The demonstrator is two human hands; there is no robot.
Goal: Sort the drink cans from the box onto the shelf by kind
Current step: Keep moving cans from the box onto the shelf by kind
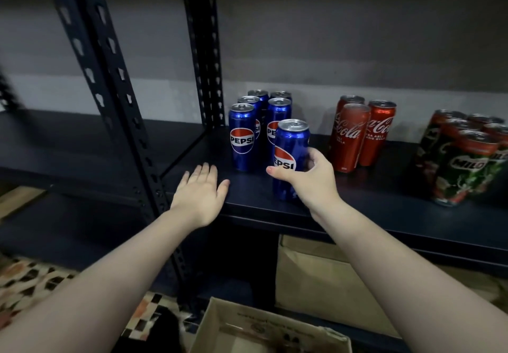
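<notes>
While apparently upright on the shelf (357,204), Pepsi can (292,143) in curled right hand (308,179); left hand (199,193) flat, empty.

The place is looking like a stockroom or the back storage corner of a small shop. A dark boltless metal shelf (357,209) with slotted uprights (110,83) is standing against a bare grey wall (330,36), and drink cans are sitting on it grouped by brand: Pepsi cans (243,138), Coca-Cola cans (350,135) and Milo cans (461,165) (the lighting is dim). Cardboard boxes (316,275) are lying under and in front of the shelf, and a patterned tile floor (35,278) is showing at lower left.
</notes>
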